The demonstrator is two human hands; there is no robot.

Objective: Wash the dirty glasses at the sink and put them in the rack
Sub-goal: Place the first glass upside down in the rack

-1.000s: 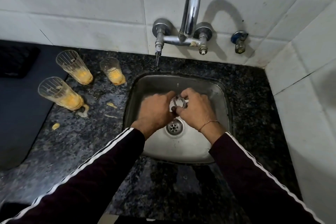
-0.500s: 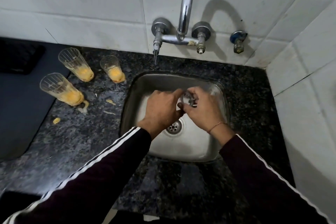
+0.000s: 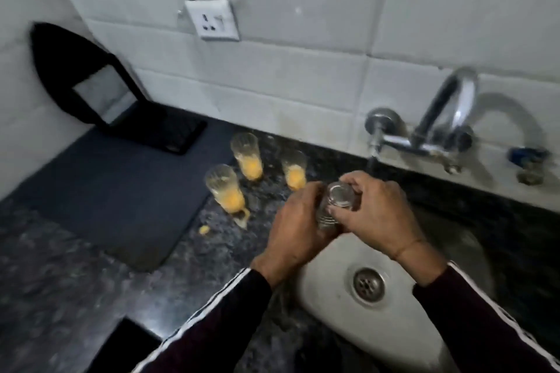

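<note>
Since half a second earlier, both hands had risen from low in the sink (image 3: 403,339) to its left rim, bringing the clear glass (image 3: 335,206) up with them, and the view had swung left to show more of the wall. Three dirty glasses (image 3: 246,160) with yellow residue stood on the dark speckled tabletop (image 3: 60,288) just left of the hands, one of them with a yellow spill (image 3: 203,229) near its foot. Beside them lay a dark mat (image 3: 115,191), with a black rack-like object (image 3: 169,133) at its far end, too blurred to tell more. A white wall socket (image 3: 213,20) sat on the tiles above, and the chrome tap (image 3: 445,121) stood behind the hands to the right. The glass was held bottom up over the sink's left edge. The left hand (image 3: 295,233) was wrapped around its lower part, and the right hand (image 3: 378,215) gripped its upper part, fingers curled over the base. Both sleeves were dark with white stripes.
</note>
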